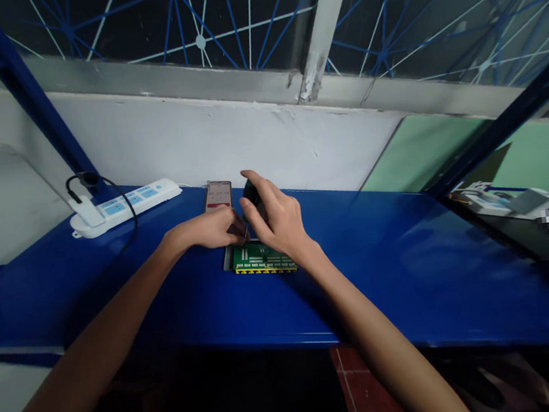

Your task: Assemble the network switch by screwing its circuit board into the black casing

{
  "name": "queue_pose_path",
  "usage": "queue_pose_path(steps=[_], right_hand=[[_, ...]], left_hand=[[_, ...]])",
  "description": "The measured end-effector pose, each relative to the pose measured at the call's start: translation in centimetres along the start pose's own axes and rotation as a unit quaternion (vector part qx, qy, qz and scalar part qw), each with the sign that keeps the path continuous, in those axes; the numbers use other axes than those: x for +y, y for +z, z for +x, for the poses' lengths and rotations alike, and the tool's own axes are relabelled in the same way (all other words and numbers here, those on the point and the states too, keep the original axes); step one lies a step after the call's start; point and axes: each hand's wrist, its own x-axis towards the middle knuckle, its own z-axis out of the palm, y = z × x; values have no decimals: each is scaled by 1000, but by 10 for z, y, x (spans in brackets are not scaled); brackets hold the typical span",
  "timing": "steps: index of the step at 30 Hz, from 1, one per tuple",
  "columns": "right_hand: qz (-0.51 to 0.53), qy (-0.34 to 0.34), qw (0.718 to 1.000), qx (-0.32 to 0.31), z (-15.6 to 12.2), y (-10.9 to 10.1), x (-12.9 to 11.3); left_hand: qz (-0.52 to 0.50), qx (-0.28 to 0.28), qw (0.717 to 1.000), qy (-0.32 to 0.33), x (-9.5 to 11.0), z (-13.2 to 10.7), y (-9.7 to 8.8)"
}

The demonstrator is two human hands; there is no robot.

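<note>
A green circuit board (259, 258) with a yellow front edge lies on the blue table (411, 270), resting on a grey plate. My left hand (215, 229) is curled, with its fingertips pinched at the board's far left corner. My right hand (275, 216) arches over the board's far side, fingers wrapped round a small dark object (252, 194) that I cannot make out clearly. Both hands meet just above the board.
A phone (218, 194) with a lit screen lies just behind the hands. A white power strip (123, 205) with a plugged-in black cable sits at the back left. A white wall and window frame stand behind; a green surface with items is at right.
</note>
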Motion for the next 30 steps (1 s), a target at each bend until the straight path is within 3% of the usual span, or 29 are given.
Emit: queue_pose_path(steps=[5,10,14,16,19,23,30], right_hand=[[8,0,1000,-5,-1,3,0],[50,41,997,40,4,-5,8],[45,128,980,149,5,-30,41],[8,160,974,162,-3,-43,68],[-52,220,972,62,-24,-55,113],[-157,297,936,-105,-49,-52,148],[-256,280,892,-247,-54,-35,131]], left_hand=[[1,-6,1000,21,-2,0,-1],[29,14,999,13,2,-1,-5],[44,17,999,19,10,0,-2],[64,6,998,21,18,1,4],[101,-9,994,35,31,3,18],[145,-15,988,42,41,7,35],[120,9,992,36,36,13,42]])
